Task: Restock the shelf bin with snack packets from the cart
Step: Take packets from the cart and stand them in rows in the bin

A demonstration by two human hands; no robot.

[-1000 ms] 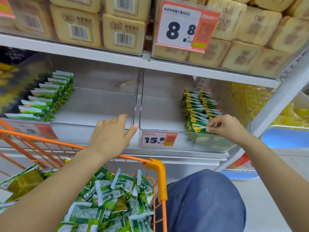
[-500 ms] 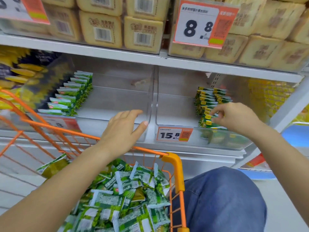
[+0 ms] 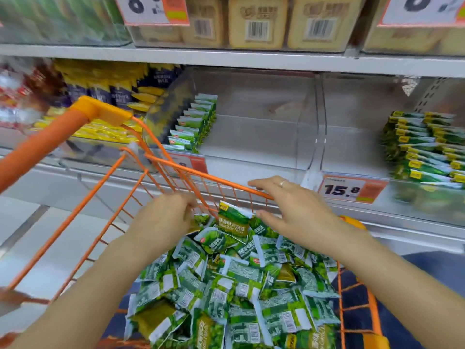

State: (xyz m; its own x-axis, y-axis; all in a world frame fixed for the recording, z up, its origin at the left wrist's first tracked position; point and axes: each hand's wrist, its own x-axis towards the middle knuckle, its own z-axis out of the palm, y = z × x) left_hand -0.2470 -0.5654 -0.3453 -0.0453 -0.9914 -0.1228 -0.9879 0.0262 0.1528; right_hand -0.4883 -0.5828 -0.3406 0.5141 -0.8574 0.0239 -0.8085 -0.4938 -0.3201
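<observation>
Both hands over the orange cart (image 3: 161,162) heaped with green snack packets (image 3: 234,280): left hand (image 3: 163,222) fingers curled down at the far wire wall, whether it grips anything I cannot tell; right hand (image 3: 297,212) spread wide, holding nothing, fingers touching the cart's far rim. One upright packet (image 3: 232,219) stands between the hands. Beyond the right hand, past the rim, is the clear shelf bin (image 3: 347,147) with stacked packets (image 3: 422,147) at its right and a 15.8 price tag (image 3: 352,188).

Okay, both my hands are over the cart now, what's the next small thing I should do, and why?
Probably close your right hand on the upright green packet just beside its fingers. Both hands look empty, the left hand hovers over the pile, and the clear shelf bin behind the cart holds only one row of packets.
</observation>
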